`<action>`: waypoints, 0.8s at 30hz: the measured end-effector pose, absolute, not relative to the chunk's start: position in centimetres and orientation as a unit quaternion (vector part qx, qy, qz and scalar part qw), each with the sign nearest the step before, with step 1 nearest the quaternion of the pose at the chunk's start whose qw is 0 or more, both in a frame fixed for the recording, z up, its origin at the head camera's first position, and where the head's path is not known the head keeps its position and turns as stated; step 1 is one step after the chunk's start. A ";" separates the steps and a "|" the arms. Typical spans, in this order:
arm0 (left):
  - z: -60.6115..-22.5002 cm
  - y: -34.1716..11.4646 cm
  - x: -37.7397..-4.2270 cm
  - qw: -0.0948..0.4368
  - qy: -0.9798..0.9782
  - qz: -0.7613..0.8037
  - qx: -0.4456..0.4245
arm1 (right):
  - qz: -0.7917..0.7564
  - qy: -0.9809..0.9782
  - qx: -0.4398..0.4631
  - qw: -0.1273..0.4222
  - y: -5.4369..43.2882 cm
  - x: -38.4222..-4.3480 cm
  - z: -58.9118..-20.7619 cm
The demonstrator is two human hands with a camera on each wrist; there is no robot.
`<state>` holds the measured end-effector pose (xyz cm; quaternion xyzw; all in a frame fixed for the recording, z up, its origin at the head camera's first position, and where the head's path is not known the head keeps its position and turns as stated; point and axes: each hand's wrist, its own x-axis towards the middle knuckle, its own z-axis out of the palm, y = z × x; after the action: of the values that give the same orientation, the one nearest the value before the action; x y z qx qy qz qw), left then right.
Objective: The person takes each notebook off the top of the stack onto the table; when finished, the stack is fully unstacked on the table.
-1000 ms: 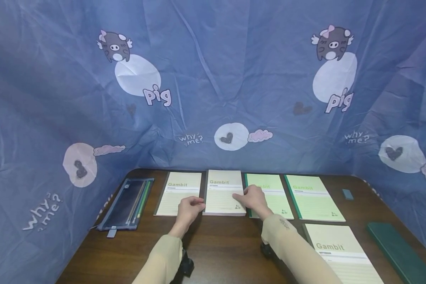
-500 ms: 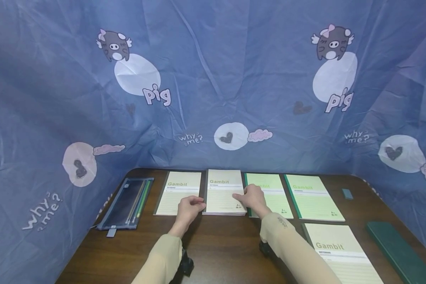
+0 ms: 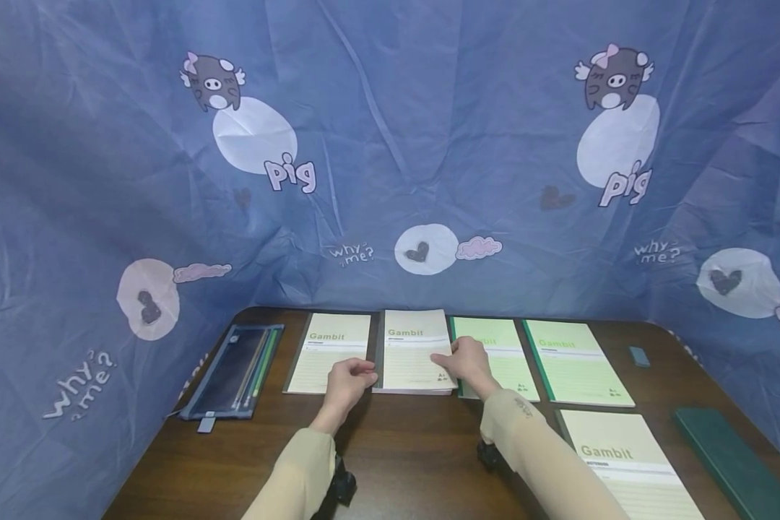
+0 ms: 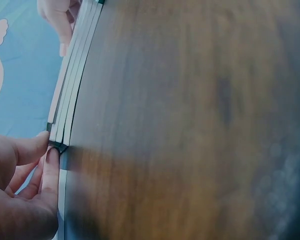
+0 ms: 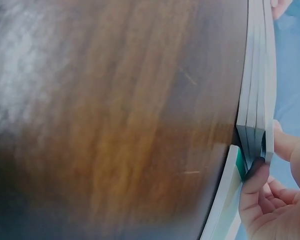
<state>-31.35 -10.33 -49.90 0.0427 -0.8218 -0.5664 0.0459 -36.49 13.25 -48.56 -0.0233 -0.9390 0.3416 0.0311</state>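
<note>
A stack of several cream Gambit notebooks [image 3: 416,354] lies at the table's far edge, between a single cream notebook [image 3: 331,354] and a green-spined one [image 3: 494,339]. My left hand [image 3: 346,383] holds the stack's near left corner; in the left wrist view its thumb [image 4: 32,149] and index finger meet the dark spines. My right hand [image 3: 469,367] pinches the top notebook [image 5: 270,135] at its near right corner, thumb on the cover. That notebook sticks out slightly to the right over those beneath, with a small gap under its corner.
A second green-spined notebook [image 3: 578,361] and a cream notebook [image 3: 630,458] lie to the right, the latter partly behind my right sleeve. A blue eraser-like block [image 3: 638,356] and a dark green case [image 3: 734,458] are beyond. A mesh pencil pouch [image 3: 234,372] lies left.
The stack's top notebook has slid slightly to the right, with my right hand on its corner. My left hand has stayed at the spine side. The head view has shifted a little.
</note>
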 end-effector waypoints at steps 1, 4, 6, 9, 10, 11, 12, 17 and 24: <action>-49.9 -10.3 -31.3 0.045 -0.822 -0.566 0.041 | 0.343 -0.939 -0.026 0.031 13.3 -36.6 -48.6; -49.9 -10.3 -31.3 0.044 -0.823 -0.566 0.037 | 0.350 -0.936 -0.034 0.023 13.6 -36.6 -48.4; -49.7 -10.3 -31.3 0.044 -0.823 -0.565 0.038 | 0.355 -0.934 -0.037 0.018 13.8 -36.6 -48.1; -49.7 -10.3 -31.3 0.044 -0.823 -0.565 0.043 | 0.371 -0.928 -0.041 0.008 14.4 -36.5 -47.8; -49.7 -10.3 -31.3 0.044 -0.823 -0.565 0.044 | 0.379 -0.925 -0.043 0.003 14.6 -36.5 -47.8; -49.7 -10.3 -31.3 0.042 -0.823 -0.564 0.046 | 0.389 -0.920 -0.047 -0.002 14.8 -36.5 -47.8; -49.7 -10.3 -31.3 0.042 -0.823 -0.564 0.047 | 0.400 -0.915 -0.052 -0.009 15.0 -36.5 -47.8; -49.7 -10.2 -31.2 0.043 -0.823 -0.564 0.051 | 0.448 -0.889 -0.081 -0.044 15.8 -36.5 -47.6; -49.7 -10.2 -31.2 0.044 -0.822 -0.566 0.046 | 0.489 -0.866 -0.086 -0.065 17.0 -35.6 -46.7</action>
<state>-31.15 -10.23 -49.70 0.0459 -0.8220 -0.5659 0.0444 -35.56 17.04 -46.66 -0.0860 -0.8656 0.4890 -0.0653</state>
